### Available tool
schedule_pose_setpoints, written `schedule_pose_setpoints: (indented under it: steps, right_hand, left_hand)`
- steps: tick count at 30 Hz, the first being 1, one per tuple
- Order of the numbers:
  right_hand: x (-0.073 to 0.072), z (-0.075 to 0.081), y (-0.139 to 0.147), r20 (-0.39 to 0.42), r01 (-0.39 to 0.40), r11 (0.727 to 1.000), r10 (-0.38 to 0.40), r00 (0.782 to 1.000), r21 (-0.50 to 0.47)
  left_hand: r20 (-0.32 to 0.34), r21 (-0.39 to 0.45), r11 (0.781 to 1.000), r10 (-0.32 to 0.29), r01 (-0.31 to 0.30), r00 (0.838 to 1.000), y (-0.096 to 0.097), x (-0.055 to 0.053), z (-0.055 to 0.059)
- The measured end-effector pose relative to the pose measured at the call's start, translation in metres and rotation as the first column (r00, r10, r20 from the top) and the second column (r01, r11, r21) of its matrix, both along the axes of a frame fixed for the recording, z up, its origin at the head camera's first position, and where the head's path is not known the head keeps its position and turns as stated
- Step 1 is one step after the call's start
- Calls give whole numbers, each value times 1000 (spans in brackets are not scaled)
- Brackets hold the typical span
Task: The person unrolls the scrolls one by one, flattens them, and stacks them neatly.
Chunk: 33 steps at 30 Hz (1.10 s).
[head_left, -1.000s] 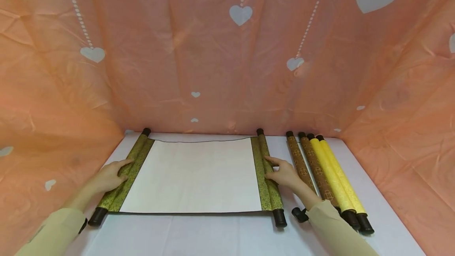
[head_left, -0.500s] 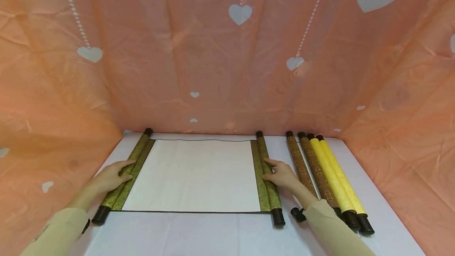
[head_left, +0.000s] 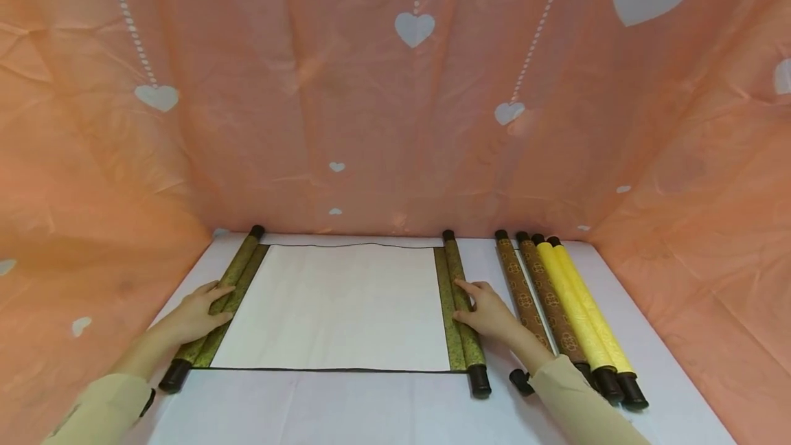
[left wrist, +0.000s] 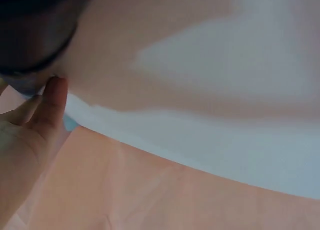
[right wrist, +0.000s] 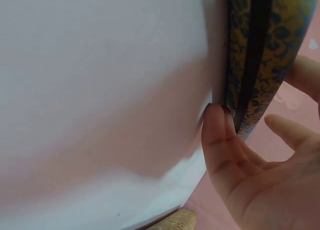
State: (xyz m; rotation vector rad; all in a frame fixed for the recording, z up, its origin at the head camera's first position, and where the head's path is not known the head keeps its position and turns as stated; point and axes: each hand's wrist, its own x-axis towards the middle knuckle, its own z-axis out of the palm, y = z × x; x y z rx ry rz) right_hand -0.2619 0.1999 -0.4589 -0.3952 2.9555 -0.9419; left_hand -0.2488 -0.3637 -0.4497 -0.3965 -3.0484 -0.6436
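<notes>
A hanging scroll [head_left: 340, 307] lies unrolled, its white sheet edged with green patterned bands and a roller with black knobs at each side. My left hand [head_left: 196, 313] grips the left roller [head_left: 241, 261], thumb on its inner side. On the right roller [head_left: 472, 349], my right hand [head_left: 491, 311] holds with thumb and fingers over it. The right wrist view shows that hand [right wrist: 270, 175] with fingertips curled at the patterned roller [right wrist: 275, 44]. In the left wrist view, the left hand [left wrist: 30, 135] has fingertips right by a dark rounded end [left wrist: 35, 34].
Right of the scroll lie two brown patterned rolled scrolls [head_left: 522, 287] and two yellow ones [head_left: 577, 307] with black knobs. A small black knob [head_left: 521, 382] shows near the right forearm. Peach fabric [head_left: 371, 122] with white hearts surrounds the white table [head_left: 346, 411].
Over the second, the left roller shifts slightly right, and the right roller slightly left, both hands staying on them. The sheet between is a little narrower. The other scrolls stay put.
</notes>
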Motion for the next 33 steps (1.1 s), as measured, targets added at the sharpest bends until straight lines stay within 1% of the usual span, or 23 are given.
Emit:
schedule_pose_setpoints:
  steps: [4, 9, 11, 13, 17, 18, 21, 23, 25, 29, 33]
  right_hand:
    - [5, 0, -1, -4, 3, 1000, -3, 1000, -7]
    - [11, 3, -1, -16, -16, 1000, 16, 1000, -17]
    - [13, 4, -1, -24, -27, 999, 27, 999, -20]
    - [16, 5, 1, -36, -30, 999, 29, 999, -28]
    - [22, 9, 7, -78, -37, 997, 32, 996, -62]
    - [24, 11, 9, -90, -36, 996, 29, 996, -78]
    - [30, 16, 18, -149, -42, 992, 24, 989, -115]
    - [33, 20, 25, -189, -44, 990, 18, 982, -136]
    - [36, 24, 33, -228, -41, 988, 7, 974, -148]
    - [43, 33, 51, -278, 2, 989, -44, 960, -148]
    - [50, 40, 70, -274, 51, 982, -100, 956, -181]
  left_hand:
    - [0, -2, 1000, 2, -2, 1000, 4, 6, 4]
    - [-61, 30, 999, -11, 13, 998, 14, 13, 7]
    - [-89, 50, 998, -22, 27, 996, 21, 15, 8]
    - [-95, 69, 997, -24, 31, 995, 28, 16, 10]
    - [-115, 107, 994, -26, 38, 993, 49, 18, 19]
    - [-122, 118, 992, -25, 39, 992, 55, 19, 21]
    - [-185, 152, 986, -40, 69, 982, 79, 19, 27]
    - [-207, 179, 980, -49, 87, 977, 96, 19, 32]
    - [-218, 201, 974, -62, 107, 974, 115, 18, 36]
    - [-204, 241, 961, -84, 133, 975, 156, 13, 40]
    - [-209, 277, 942, -134, 190, 969, 200, 6, 43]
